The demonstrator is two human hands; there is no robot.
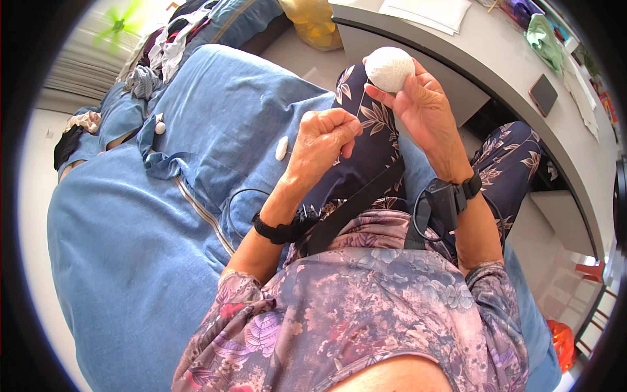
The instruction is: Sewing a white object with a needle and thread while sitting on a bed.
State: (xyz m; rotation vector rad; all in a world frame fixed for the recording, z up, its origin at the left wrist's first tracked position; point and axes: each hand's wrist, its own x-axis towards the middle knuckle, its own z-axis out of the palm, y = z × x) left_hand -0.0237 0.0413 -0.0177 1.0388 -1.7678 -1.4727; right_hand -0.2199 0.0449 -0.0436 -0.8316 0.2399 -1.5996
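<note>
A round white ball of thread (pixel 390 69) rests in the fingers of my right hand (pixel 421 108), raised above my right thigh. My left hand (pixel 326 140) is closed in a pinch, lower and to the left. A thin white strand (pixel 361 101) runs from the ball down to its fingertips. Close by the left wrist, a small white oval object (pixel 281 148) lies on the blue cover; its kind is unclear. Each wrist wears a black strap with a cable; a dark box (pixel 447 202) sits on the right one.
A blue fabric cover (pixel 130 242) spreads beneath and beside me. Piled clothes (pixel 173 49) lie at the far left. A curved desk (pixel 496 59) arcs ahead and right, with paper sheets (pixel 428 13), a phone (pixel 543 95) and a green cloth (pixel 545 42). Beyond my knees stands a yellow bag (pixel 313 25).
</note>
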